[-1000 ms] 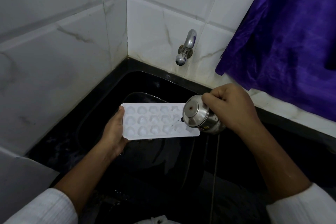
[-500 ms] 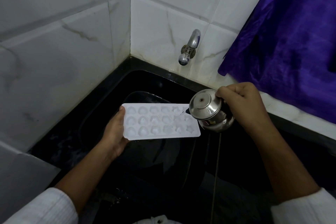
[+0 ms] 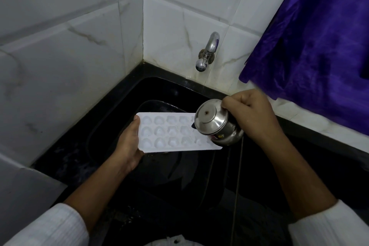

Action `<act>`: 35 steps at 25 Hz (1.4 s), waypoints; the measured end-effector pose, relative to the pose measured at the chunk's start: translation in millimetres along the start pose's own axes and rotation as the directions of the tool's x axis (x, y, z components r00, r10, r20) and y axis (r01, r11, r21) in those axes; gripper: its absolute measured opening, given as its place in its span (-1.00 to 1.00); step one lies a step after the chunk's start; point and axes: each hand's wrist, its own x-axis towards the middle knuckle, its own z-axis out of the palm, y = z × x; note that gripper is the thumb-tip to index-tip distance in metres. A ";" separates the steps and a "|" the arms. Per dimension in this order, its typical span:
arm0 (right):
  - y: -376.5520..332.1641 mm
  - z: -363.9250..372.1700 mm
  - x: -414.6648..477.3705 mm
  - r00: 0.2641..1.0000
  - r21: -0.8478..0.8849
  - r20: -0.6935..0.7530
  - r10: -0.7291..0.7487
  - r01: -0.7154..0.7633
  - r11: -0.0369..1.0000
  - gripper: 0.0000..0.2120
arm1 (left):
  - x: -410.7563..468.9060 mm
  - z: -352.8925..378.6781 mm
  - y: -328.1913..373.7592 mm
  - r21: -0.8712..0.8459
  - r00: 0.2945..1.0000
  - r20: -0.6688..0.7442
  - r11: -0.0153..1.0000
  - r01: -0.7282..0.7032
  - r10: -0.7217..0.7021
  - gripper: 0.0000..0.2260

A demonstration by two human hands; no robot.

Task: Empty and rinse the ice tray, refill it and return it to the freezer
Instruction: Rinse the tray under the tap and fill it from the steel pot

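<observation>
We are looking down into a black sink [image 3: 111, 126] set in the corner of a room tiled in white marble-veined tile [image 3: 60, 50]. A glossy black table [image 3: 323, 140] frames the sink along the back wall. A chrome tap [image 3: 207, 52] juts from the back tiles above the basin. Deep purple cloth [image 3: 319, 46] hangs at the upper right, its lower edge reaching down to the pale ledge behind the table.

The white ice tray [image 3: 169, 136] is held roughly level over the sink, below and in front of the tap. It shows three rows of shaped pockets. Our left grip [image 3: 127, 146] holds its left short end, with the thumb on the top edge and the fingers beneath.

Our right grip [image 3: 249, 114] is curled round a small steel pot [image 3: 215, 126]. The pot is tipped on its side, and it overlaps the right end of the tray and hides it. Low on the pot is a small red and yellow sticker [image 3: 217, 137], too small for us to read. We find no other writing.

White ribbed sleeves [image 3: 50, 225] cover both our forearms near the bottom corners. Something white [image 3: 169, 241] peeks in at the bottom edge, too cropped for us to say what it is.
</observation>
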 end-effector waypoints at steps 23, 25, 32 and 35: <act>2.9 -0.2 12.2 0.999 0.185 -0.038 -0.005 0.012 0.983 -0.56 | 3.0 4.8 -3.8 0.006 1.000 0.007 1.000 0.006 -0.006 -0.57; 2.0 1.1 12.3 0.999 0.236 -0.043 -0.004 0.014 0.972 -0.56 | 3.1 5.9 -4.0 0.015 1.000 0.012 1.000 0.004 -0.005 -0.56; -7.8 15.0 11.5 0.996 -0.020 0.014 -0.091 0.092 0.996 -0.61 | 5.3 13.3 -4.2 -0.021 0.999 0.030 1.000 0.014 -0.013 -0.53; -12.6 21.0 8.8 0.989 -0.180 0.034 -0.146 0.150 0.972 -0.62 | 5.2 15.9 -5.2 -0.011 1.000 0.026 1.000 0.002 -0.002 -0.54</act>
